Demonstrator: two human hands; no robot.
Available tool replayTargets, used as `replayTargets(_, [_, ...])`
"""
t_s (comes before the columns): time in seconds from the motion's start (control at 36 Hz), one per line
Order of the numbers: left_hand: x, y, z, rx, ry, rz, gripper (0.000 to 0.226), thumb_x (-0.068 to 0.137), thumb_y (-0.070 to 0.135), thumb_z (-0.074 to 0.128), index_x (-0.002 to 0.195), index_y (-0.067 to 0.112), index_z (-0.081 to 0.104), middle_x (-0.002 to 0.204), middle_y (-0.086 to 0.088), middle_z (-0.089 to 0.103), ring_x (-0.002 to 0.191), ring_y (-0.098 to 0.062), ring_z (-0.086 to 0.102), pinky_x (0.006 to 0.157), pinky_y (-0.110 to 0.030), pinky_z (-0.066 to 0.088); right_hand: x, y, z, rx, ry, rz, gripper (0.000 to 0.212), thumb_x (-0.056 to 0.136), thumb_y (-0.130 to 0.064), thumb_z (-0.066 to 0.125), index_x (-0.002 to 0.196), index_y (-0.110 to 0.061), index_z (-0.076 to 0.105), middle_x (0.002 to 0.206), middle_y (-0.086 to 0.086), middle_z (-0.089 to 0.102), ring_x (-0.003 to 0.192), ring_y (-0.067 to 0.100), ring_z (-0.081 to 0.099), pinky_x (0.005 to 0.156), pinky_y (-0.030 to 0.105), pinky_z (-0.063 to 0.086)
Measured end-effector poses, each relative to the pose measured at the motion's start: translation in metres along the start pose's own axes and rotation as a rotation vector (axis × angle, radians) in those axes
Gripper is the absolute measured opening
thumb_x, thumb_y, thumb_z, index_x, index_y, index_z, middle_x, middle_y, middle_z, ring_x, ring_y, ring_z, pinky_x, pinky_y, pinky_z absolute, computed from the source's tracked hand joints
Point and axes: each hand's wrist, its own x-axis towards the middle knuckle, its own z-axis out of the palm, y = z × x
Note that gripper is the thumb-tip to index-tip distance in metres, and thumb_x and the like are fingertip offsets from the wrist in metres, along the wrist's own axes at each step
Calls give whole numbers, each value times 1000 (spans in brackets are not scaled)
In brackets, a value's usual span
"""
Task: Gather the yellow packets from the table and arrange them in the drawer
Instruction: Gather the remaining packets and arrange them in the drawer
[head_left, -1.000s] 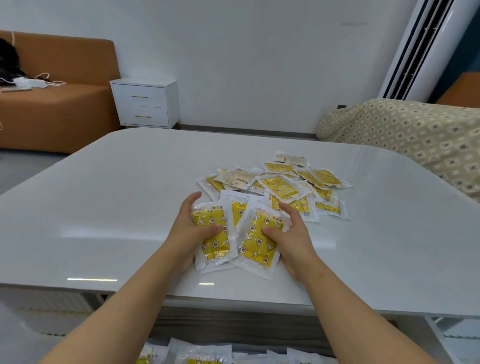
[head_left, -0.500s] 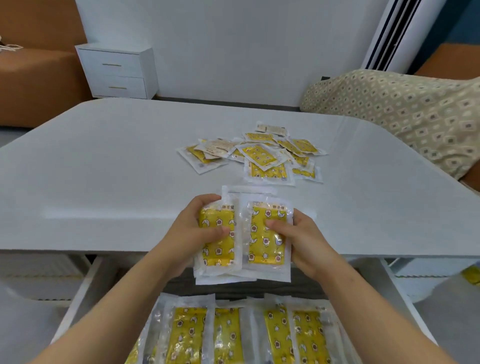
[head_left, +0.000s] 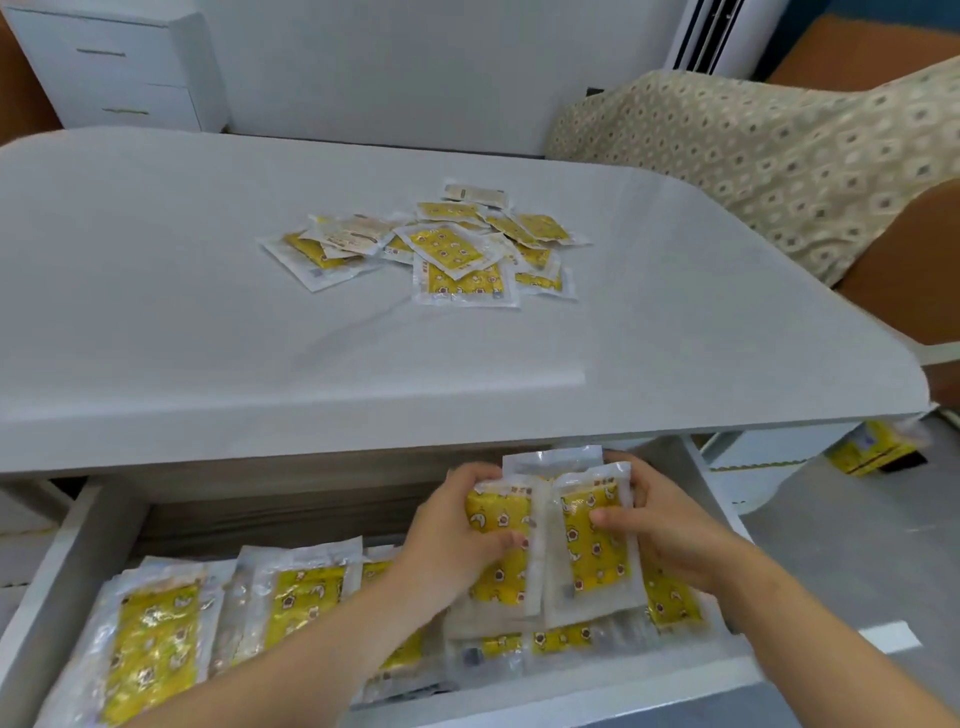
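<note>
Head view: left hand (head_left: 457, 530) and right hand (head_left: 670, 530) each grip a bundle of yellow packets (head_left: 587, 540) over the open drawer (head_left: 47, 587), evidently squaring them for its rows; loose pile (head_left: 441, 249) waits on table (head_left: 156, 312).

We log the left hand (head_left: 457, 530) and right hand (head_left: 670, 535) as bare, both forearms (head_left: 291, 654) uncovered to the frame edge; left thumbnail appears dark-tinted.
</note>
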Motion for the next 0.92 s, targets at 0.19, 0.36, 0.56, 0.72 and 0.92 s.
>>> replayTargets(0.19, [26, -1, 37, 93, 58, -97, 50, 79, 11, 73, 122, 24, 51, 103, 5, 54, 86, -10, 56, 60, -10, 48, -1, 8, -32, -119, 99, 103, 44, 82, 9, 61, 110, -24, 51, 100, 12, 68, 87, 30, 68, 81, 49, 55])
replayTargets(0.36, [25, -10, 50, 331, 25, -50, 40, 83, 22, 69, 120, 18, 53, 117, -2, 60, 103, -14, 55, 82, -19, 44, 0, 18, -41, -477, 226, 236, 51, 90, -10, 59, 138, -10, 41, 123, 9, 57, 97, 19, 58, 72, 24, 47])
replayTargets(0.56, [20, -12, 52, 525, -11, -15, 37, 90, 32, 57, 125, 23, 49, 128, -1, 40, 107, -17, 53, 90, -24, 42, 2, 20, -32, -869, 315, 253, 46, 92, -30, 55, 131, -7, 49, 127, 12, 57, 116, 25, 55, 93, 30, 43])
replayTargets(0.72, [18, -13, 52, 576, -42, -13, 36, 92, 31, 56, 126, 24, 48, 132, 0, 38, 103, -15, 56, 94, -26, 46, 6, 29, -38, -990, 331, 202, 36, 91, -20, 56, 126, -16, 48, 119, 10, 62, 107, 24, 59, 83, 27, 45])
replayTargets(0.92, [18, -14, 50, 741, -106, 24, 50, 88, 44, 56, 134, 29, 42, 132, -1, 39, 125, -19, 38, 101, -30, 39, 9, 36, -42, -1097, 427, 125, 39, 93, -2, 42, 128, -18, 51, 120, 13, 61, 107, 29, 59, 80, 29, 45])
